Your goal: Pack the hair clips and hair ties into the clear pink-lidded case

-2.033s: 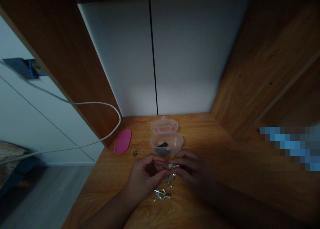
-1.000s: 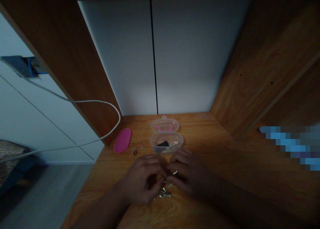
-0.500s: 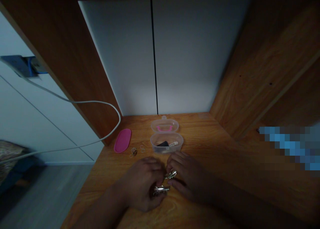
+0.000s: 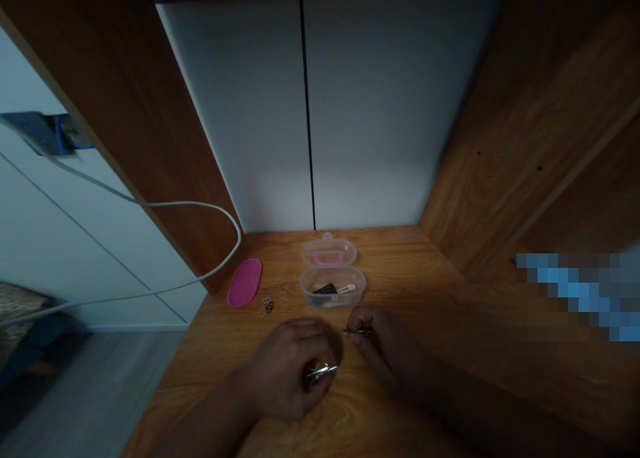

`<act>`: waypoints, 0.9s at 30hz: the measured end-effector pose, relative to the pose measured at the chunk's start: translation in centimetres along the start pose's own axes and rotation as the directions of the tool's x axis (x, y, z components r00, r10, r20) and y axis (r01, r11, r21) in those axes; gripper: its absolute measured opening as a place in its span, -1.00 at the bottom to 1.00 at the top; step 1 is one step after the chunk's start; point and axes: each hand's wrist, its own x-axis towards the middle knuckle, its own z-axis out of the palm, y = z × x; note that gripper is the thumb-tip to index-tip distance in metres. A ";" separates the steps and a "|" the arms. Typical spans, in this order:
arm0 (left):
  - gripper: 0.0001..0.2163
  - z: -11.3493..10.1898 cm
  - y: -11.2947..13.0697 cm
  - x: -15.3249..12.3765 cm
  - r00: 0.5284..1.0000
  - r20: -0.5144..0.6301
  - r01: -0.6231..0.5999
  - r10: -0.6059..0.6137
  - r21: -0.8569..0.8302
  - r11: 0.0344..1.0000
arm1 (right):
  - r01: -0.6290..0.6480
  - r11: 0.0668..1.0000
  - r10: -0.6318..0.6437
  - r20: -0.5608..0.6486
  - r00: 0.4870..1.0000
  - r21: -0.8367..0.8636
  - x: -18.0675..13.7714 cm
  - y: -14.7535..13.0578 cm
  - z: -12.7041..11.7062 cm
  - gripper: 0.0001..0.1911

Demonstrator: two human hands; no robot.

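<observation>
Slim metal piece point(image 4: 363, 331) is in your right hand point(image 4: 385, 345), pinched between thumb and fingertips, lying roughly level, just off the near side of the box. Shiny metal bunch point(image 4: 323, 371) is in your left hand point(image 4: 287, 365), fingers curled round it, ends poking out by the thumb. Can't count the pieces in there: dim, partly covered.

Handling, my read: pinch the slim piece firmly at its middle so it doesn't swivel. Go easier with your left, since squeezing probably hooks those loops together. If any snag, turn one against the other rather than pulling. Stay low over the tabletop point(image 4: 400, 265); small metal likely skitters if dropped. Leave the gap between your hands so the two lots don't catch.

Beyond your fingers: clear box point(image 4: 359, 299), open side up, with a black item point(image 4: 327, 289) and a pale clip point(image 4: 347, 289) inside. Its clear lid point(image 4: 327, 246) is laid back behind it, pink handle point(image 4: 342, 257) showing. Off to the left of the box: small rings point(image 4: 266, 305), pale and dark, then a pink oval tray point(image 4: 245, 283). Mind your left wrist near the rings.
</observation>
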 end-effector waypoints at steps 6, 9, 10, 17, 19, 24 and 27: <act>-0.81 0.3 0.0 0.1 0.998 -0.001 0.063 -0.063 0.078 0.995 | 0.097 0.995 -0.095 -0.082 0.992 0.021 -0.1 0.4 0.0 -0.99; -0.95 0.6 0.1 0.3 0.997 -0.019 0.070 -0.069 0.069 0.995 | 0.133 0.991 -0.131 -0.063 0.989 0.031 -0.3 0.4 -0.2 -0.77; -0.96 0.8 0.1 0.3 0.998 -0.035 0.060 -0.059 0.040 0.997 | 0.137 0.990 -0.136 -0.045 0.990 0.025 -0.3 0.4 -0.3 -0.71; -0.87 1.6 0.3 0.2 0.903 -0.213 0.190 -0.374 -0.584 0.790 | 0.158 0.987 -0.158 -0.014 0.987 -0.034 0.2 0.0 -0.6 -0.66; -0.80 1.7 -0.1 0.2 0.852 -0.147 0.211 -0.503 -0.782 0.586 | 0.133 0.991 -0.134 -0.047 0.990 -0.025 0.4 0.1 -0.5 -0.67; -0.78 1.8 -1.1 0.4 0.854 -0.074 0.077 -0.516 -0.961 0.265 | 0.093 0.996 -0.094 -0.128 0.987 -0.014 0.6 0.5 -0.1 -0.64; -0.77 1.9 -1.2 0.5 0.879 -0.104 -0.009 -0.465 -0.979 0.203 | 0.118 0.993 -0.114 -0.172 0.978 0.014 0.7 0.6 -0.2 -0.70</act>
